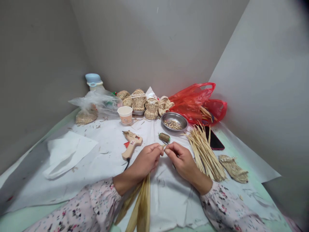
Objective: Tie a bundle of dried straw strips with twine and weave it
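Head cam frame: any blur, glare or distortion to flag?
Head view: strong wide-angle distortion, with the flat grey walls leaning outward; dark vignette in the top-right corner; soft, even light, with only a mild sheen on the round steel bowl; left hand and right hand look sharp, no obvious motion blur.

Corner of a small booth-like space, two grey walls [41,64] and [149,42] meeting behind the work area, matte, plain, a few faint marks on the back one. Right side closed off by a paler grey panel [263,80], looks like a big sheet of stiff paper or board, straight edge slanting down toward the back corner. Below it a darker grey area [287,199], lower right. Low surface has a pale green covering [19,223], grey sheet [21,180] along the left, white cloth [169,206] rumpled on top. Light soft, even, only mild shading in the corners.
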The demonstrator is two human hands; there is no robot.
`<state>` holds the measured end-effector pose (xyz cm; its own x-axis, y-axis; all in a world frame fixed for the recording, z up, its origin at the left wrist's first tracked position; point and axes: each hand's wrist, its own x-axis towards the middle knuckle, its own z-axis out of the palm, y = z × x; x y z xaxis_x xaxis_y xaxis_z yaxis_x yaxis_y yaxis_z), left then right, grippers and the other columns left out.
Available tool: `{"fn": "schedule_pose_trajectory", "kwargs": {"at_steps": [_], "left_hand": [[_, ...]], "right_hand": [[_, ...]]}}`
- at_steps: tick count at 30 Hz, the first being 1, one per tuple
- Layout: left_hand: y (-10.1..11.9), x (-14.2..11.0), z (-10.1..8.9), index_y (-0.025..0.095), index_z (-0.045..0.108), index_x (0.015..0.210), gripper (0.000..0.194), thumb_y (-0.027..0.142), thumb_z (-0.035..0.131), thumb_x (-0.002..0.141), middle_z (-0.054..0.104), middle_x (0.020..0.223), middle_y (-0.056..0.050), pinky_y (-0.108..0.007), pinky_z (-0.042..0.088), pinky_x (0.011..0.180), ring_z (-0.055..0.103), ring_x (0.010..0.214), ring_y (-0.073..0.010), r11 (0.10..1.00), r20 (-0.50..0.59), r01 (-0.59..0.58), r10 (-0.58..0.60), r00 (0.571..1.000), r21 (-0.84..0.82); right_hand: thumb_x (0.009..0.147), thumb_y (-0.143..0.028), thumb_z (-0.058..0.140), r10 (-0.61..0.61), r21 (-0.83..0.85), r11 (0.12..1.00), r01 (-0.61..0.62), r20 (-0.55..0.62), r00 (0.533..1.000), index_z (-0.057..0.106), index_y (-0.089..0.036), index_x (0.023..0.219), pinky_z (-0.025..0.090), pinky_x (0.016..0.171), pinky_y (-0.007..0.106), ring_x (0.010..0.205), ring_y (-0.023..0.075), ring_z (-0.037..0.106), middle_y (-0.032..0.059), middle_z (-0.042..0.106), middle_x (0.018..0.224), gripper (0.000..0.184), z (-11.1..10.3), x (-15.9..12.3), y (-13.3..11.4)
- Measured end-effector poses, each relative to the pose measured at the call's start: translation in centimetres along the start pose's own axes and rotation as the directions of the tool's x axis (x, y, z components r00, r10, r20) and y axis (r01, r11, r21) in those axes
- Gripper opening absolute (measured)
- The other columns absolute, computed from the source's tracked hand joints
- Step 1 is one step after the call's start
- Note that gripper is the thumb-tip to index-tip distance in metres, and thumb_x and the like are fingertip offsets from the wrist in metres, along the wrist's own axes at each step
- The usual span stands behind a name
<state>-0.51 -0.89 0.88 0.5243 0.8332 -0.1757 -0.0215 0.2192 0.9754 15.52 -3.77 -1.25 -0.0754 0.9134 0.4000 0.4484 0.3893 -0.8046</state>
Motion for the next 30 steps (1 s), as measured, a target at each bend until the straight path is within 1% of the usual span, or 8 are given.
{"fn": "schedule_pose_trajectory", "kwargs": {"at_steps": [5, 9, 14, 18, 20, 23, 26, 30], "left_hand": [[-0.9, 0.7, -0.7, 0.02, 0.048, 0.07, 0.024, 0.041, 0.047, 0.083, 0.033, 0.045, 0.009, -0.02, 0.021, 0.036, 0.027, 0.034, -0.0074, 0.995, -0.088, 0.025, -0.017, 0.996, 0.093], [-1.0, 0.7, -0.8, 0.021, 0.049, 0.068, 0.02, 0.034, 0.045, 0.083, 0.034, 0.043, 0.008, -0.022, 0.018, 0.039, 0.028, 0.036, -0.0094, 0.956, -0.051, 0.036, -0.022, 0.998, 0.29], [0.3, -0.1, -0.1, 0.019, 0.047, 0.063, 0.018, 0.02, 0.041, 0.079, 0.038, 0.053, 0.006, -0.024, 0.024, 0.049, 0.035, 0.05, -0.0106, 0.842, 0.147, -0.108, 0.035, 0.988, 0.529], [1.1, -0.6, 0.0, 0.018, 0.045, 0.063, 0.021, 0.023, 0.042, 0.083, 0.038, 0.058, 0.005, -0.023, 0.026, 0.053, 0.036, 0.056, -0.011, 0.838, 0.22, -0.19, 0.086, 0.972, 0.512], [1.1, -0.6, -0.1, 0.019, 0.046, 0.066, 0.022, 0.028, 0.041, 0.086, 0.037, 0.056, 0.006, -0.023, 0.025, 0.05, 0.034, 0.052, -0.0104, 0.882, 0.2, -0.165, 0.082, 0.976, 0.441], [0.5, -0.3, -0.3, 0.02, 0.046, 0.072, 0.023, 0.036, 0.04, 0.088, 0.032, 0.05, 0.008, -0.023, 0.022, 0.045, 0.03, 0.044, -0.01, 0.945, 0.095, -0.101, 0.075, 0.993, 0.312], [-0.2, 0.1, -0.6, 0.02, 0.047, 0.072, 0.024, 0.039, 0.041, 0.087, 0.033, 0.049, 0.008, -0.024, 0.021, 0.043, 0.029, 0.042, -0.01, 0.957, -0.01, -0.093, 0.099, 0.995, 0.276], [-0.6, 0.6, -0.8, 0.02, 0.047, 0.067, 0.025, 0.036, 0.041, 0.084, 0.039, 0.052, 0.006, -0.024, 0.026, 0.048, 0.035, 0.049, -0.0114, 0.918, -0.051, -0.117, 0.147, 0.988, 0.378]], "right_hand": [[0.089, -0.024, 0.055, -0.129, -0.121, 0.984, 0.131, 0.03, 0.991, 0.06, -0.019, 0.079, 0.036, 0.06, 0.027, 0.063, 0.0144, 0.047, 0.0003, 0.051, 0.069, 0.012, 0.0, -0.3, -0.5], [0.091, -0.024, 0.051, -0.144, -0.09, 0.986, 0.143, -0.012, 0.989, 0.055, -0.019, 0.079, 0.035, 0.061, 0.027, 0.064, 0.0142, 0.045, -0.0002, 0.049, 0.071, 0.013, -0.2, -0.3, -0.5], [0.091, -0.027, 0.049, -0.046, -0.005, 0.999, 0.046, -0.053, 0.998, 0.053, -0.02, 0.078, 0.036, 0.062, 0.027, 0.066, 0.0147, 0.045, -0.0004, 0.048, 0.071, 0.015, -0.2, 0.0, 0.2], [0.091, -0.034, 0.05, 0.112, 0.127, 0.986, -0.11, -0.006, 0.994, 0.052, -0.02, 0.079, 0.037, 0.061, 0.027, 0.065, 0.0145, 0.045, -0.0013, 0.048, 0.069, 0.019, -0.1, 0.3, 1.1], [0.091, -0.036, 0.05, 0.156, 0.16, 0.974, -0.16, 0.034, 0.987, 0.052, -0.02, 0.078, 0.036, 0.06, 0.026, 0.063, 0.014, 0.043, -0.0019, 0.046, 0.067, 0.02, 0.0, 0.3, 1.2], [0.092, -0.036, 0.049, 0.152, 0.123, 0.98, -0.158, 0.052, 0.987, 0.052, -0.02, 0.078, 0.036, 0.059, 0.026, 0.062, 0.0139, 0.043, -0.0019, 0.047, 0.067, 0.021, 0.0, 0.2, 0.9], [0.093, -0.029, 0.047, 0.047, 0.007, 0.999, -0.048, 0.056, 0.997, 0.052, -0.02, 0.079, 0.036, 0.063, 0.027, 0.065, 0.0143, 0.046, -0.0011, 0.05, 0.07, 0.018, 0.2, 0.0, 0.2], [0.092, -0.022, 0.047, -0.133, -0.127, 0.982, 0.14, 0.066, 0.989, 0.053, -0.019, 0.081, 0.037, 0.067, 0.027, 0.069, 0.0149, 0.049, 0.0006, 0.053, 0.074, 0.013, 0.2, -0.4, -0.2]]}}
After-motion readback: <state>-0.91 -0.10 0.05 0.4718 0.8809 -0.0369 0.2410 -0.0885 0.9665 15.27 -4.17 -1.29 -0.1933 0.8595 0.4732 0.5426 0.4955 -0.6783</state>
